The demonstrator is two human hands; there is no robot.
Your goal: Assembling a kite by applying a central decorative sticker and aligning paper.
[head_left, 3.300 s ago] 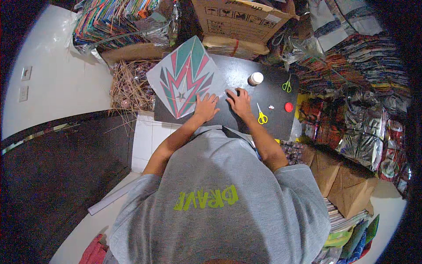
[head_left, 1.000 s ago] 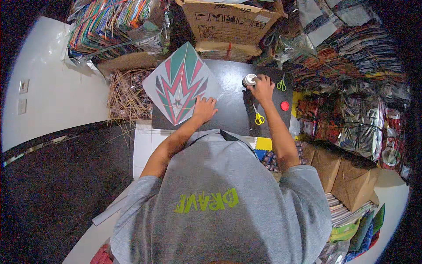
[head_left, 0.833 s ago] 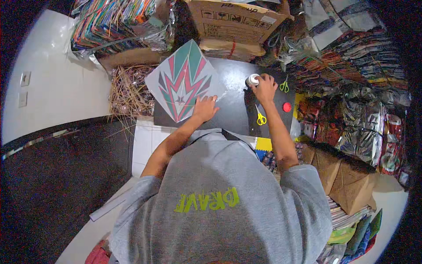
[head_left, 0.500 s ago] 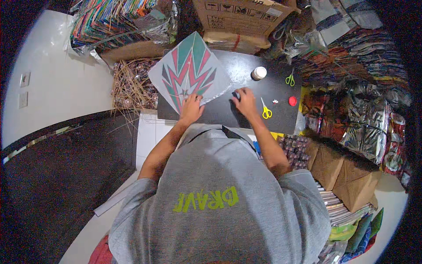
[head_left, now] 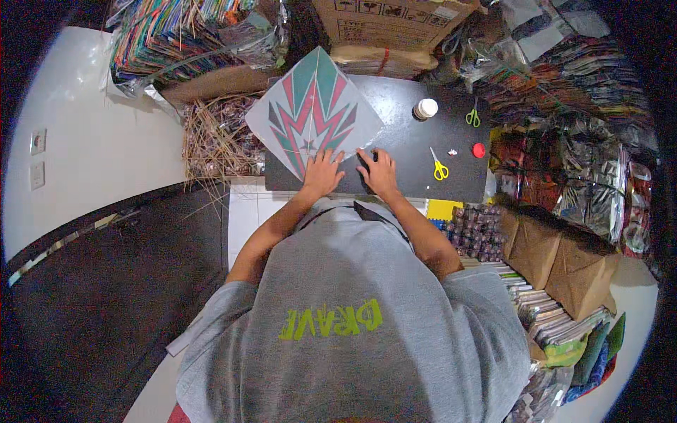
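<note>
I see a diamond kite, teal-pink zigzags; left hand flat on it; right hand, back from the tape roll at 1 o'clock, presses the table, holding nothing.

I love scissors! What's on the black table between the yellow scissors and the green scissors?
In the head view, nothing sits directly between the yellow scissors and the green scissors, only bare black table. A small red round thing lies just off to the side.

Left hand lies flat on the kite's six-o'clock corner; right hand rests on the dark table, yellow scissors at its three o'clock.
</note>
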